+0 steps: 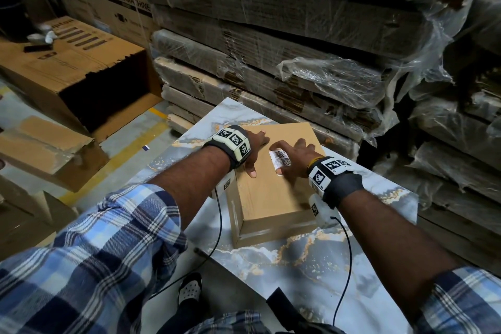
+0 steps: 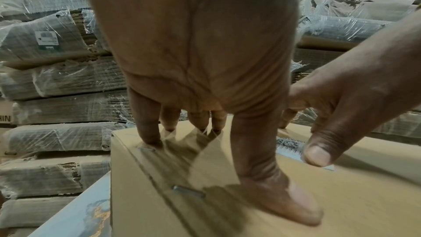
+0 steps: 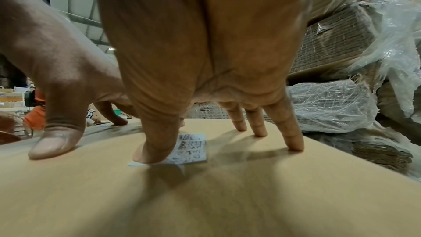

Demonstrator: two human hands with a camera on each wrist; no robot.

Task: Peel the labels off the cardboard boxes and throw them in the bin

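A plain cardboard box lies on the marble-patterned table. A small white barcode label is stuck on its top. My left hand presses flat on the box's left part, fingers straight and thumb spread. In the left wrist view its fingertips bear on the box near a metal staple. My right hand rests on the box with fingers spread. Its thumb presses on the near corner of the label, whose edge looks slightly raised.
Stacks of flattened cartons in torn plastic wrap rise just behind and right of the table. An open carton and a crushed one lie on the floor at left. A dark round container stands far left.
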